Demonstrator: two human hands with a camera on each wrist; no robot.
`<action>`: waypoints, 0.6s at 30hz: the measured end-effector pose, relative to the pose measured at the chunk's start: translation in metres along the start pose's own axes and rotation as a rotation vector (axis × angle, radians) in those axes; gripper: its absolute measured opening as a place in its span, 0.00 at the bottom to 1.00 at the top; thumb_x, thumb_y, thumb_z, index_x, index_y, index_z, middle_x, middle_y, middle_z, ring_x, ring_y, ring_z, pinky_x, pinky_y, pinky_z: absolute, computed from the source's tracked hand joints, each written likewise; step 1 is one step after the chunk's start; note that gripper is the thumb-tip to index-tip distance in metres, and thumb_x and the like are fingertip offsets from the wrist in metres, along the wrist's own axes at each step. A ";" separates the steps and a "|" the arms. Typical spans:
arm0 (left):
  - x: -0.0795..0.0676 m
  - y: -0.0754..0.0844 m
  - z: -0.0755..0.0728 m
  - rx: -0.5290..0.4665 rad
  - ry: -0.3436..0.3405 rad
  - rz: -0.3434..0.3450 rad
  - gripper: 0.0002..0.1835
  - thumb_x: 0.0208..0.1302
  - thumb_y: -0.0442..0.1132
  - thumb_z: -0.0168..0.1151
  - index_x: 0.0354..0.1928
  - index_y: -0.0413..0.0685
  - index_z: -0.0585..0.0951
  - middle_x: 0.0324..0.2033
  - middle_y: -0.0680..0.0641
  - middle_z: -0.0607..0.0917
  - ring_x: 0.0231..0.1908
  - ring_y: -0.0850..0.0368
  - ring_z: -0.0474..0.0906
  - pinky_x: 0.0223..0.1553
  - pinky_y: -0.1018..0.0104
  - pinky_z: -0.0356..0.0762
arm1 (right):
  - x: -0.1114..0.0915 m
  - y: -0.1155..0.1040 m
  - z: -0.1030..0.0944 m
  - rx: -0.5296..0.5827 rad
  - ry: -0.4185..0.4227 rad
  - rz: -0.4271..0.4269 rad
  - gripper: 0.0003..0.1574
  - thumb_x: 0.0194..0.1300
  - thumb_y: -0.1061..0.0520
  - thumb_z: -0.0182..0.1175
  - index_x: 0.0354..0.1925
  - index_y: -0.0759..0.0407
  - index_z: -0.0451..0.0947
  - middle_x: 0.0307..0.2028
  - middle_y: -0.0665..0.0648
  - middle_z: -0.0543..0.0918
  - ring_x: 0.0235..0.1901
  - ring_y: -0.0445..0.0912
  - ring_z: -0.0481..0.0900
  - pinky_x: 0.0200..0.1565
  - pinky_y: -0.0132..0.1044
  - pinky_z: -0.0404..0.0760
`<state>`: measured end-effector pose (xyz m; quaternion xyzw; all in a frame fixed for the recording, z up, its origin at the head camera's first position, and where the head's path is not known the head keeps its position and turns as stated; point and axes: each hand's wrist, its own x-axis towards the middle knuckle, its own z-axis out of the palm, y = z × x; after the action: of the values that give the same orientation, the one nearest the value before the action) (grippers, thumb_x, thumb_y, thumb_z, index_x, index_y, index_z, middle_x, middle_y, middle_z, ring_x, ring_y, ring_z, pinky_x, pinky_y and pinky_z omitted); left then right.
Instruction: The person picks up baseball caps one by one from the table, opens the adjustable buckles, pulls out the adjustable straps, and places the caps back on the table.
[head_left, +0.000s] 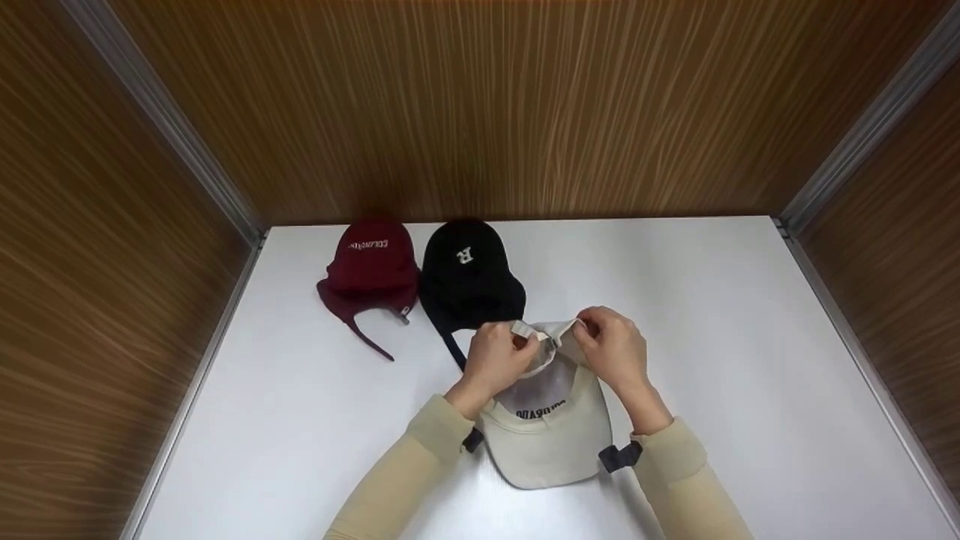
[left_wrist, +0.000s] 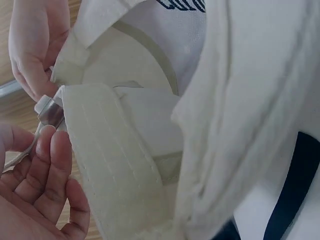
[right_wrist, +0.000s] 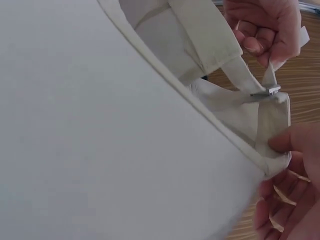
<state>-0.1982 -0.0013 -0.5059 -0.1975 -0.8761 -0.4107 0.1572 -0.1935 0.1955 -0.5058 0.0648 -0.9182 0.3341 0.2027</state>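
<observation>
A beige baseball cap [head_left: 544, 450] with dark lettering inside its front lies with its brim toward me and its back strap raised. My left hand [head_left: 499, 356] pinches the free end of the strap [right_wrist: 270, 75], which runs through a small metal buckle [right_wrist: 270, 91]. On the other side of the buckle, my right hand [head_left: 615, 349] grips the cap's back edge between thumb and fingers. The left wrist view shows the left fingers [left_wrist: 47, 150] close beside the buckle. In the right wrist view the right thumb [right_wrist: 285, 140] presses on the fabric just below it.
A black cap [head_left: 472, 277] with a white letter lies behind the beige one, its strap reaching toward my left hand. Left of it is a dark red cap [head_left: 371, 262] with its strap undone. Wood-grain panels [head_left: 480, 112] enclose the white table [head_left: 720, 300].
</observation>
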 end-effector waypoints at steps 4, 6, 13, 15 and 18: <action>-0.001 0.001 0.002 0.017 0.042 0.091 0.09 0.53 0.37 0.63 0.18 0.49 0.79 0.15 0.56 0.77 0.18 0.63 0.70 0.21 0.66 0.72 | -0.001 -0.003 0.002 -0.022 0.027 0.026 0.04 0.61 0.61 0.63 0.32 0.60 0.84 0.24 0.52 0.80 0.22 0.45 0.75 0.25 0.45 0.74; -0.002 0.001 0.004 0.020 0.061 0.123 0.07 0.52 0.36 0.63 0.19 0.48 0.81 0.16 0.56 0.78 0.19 0.63 0.71 0.22 0.66 0.72 | -0.001 -0.003 0.003 -0.022 0.036 0.030 0.05 0.61 0.60 0.63 0.32 0.60 0.84 0.23 0.52 0.80 0.21 0.45 0.74 0.25 0.45 0.74; -0.002 0.000 0.004 0.008 0.079 0.138 0.07 0.52 0.36 0.63 0.19 0.48 0.80 0.16 0.56 0.77 0.19 0.63 0.72 0.21 0.67 0.72 | 0.001 0.002 0.001 0.024 0.025 -0.115 0.02 0.56 0.65 0.64 0.29 0.61 0.83 0.23 0.51 0.77 0.21 0.43 0.71 0.24 0.40 0.71; -0.002 -0.001 0.003 0.005 0.070 0.135 0.07 0.54 0.36 0.63 0.20 0.49 0.80 0.17 0.56 0.78 0.19 0.63 0.72 0.22 0.67 0.72 | 0.001 0.003 0.000 0.039 -0.007 -0.197 0.05 0.55 0.68 0.65 0.31 0.60 0.83 0.26 0.51 0.77 0.24 0.44 0.73 0.27 0.40 0.73; -0.001 -0.001 0.002 -0.004 0.052 0.128 0.07 0.57 0.35 0.63 0.22 0.49 0.81 0.18 0.55 0.79 0.20 0.64 0.73 0.22 0.69 0.72 | 0.001 0.002 0.000 0.043 -0.051 -0.332 0.09 0.54 0.69 0.67 0.33 0.58 0.85 0.31 0.52 0.78 0.30 0.46 0.75 0.33 0.42 0.75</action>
<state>-0.1974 -0.0004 -0.5081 -0.2426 -0.8566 -0.4065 0.2054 -0.1951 0.1972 -0.5060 0.2287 -0.8923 0.3139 0.2302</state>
